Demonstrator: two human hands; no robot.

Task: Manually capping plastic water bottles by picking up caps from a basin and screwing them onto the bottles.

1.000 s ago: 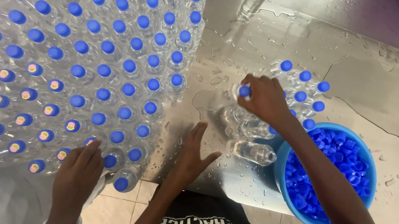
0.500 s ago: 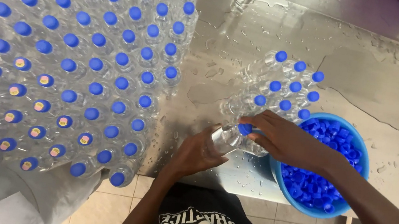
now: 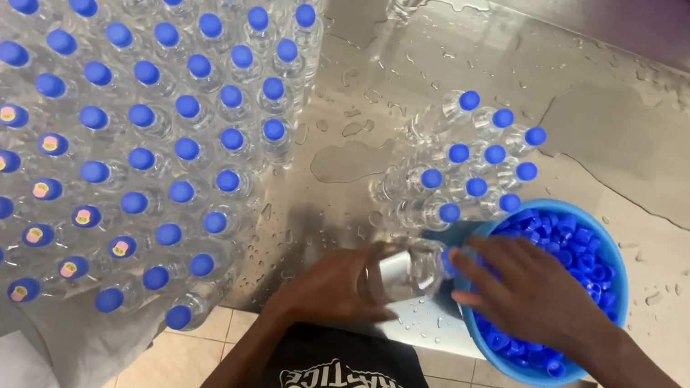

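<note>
Left hand (image 3: 330,286) grips a clear bottle (image 3: 403,271); right hand (image 3: 537,294) seemingly pinches its cap (image 3: 449,261).

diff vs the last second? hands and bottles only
The left hand left the table edge and took hold of a clear bottle lying tilted in front of the small cluster. The right hand came down off the cluster to the bottle's neck, over the blue bowl of caps. A second person's hand at lower left has gone. The big block of capped bottles and the wet steel table stayed put.
</note>
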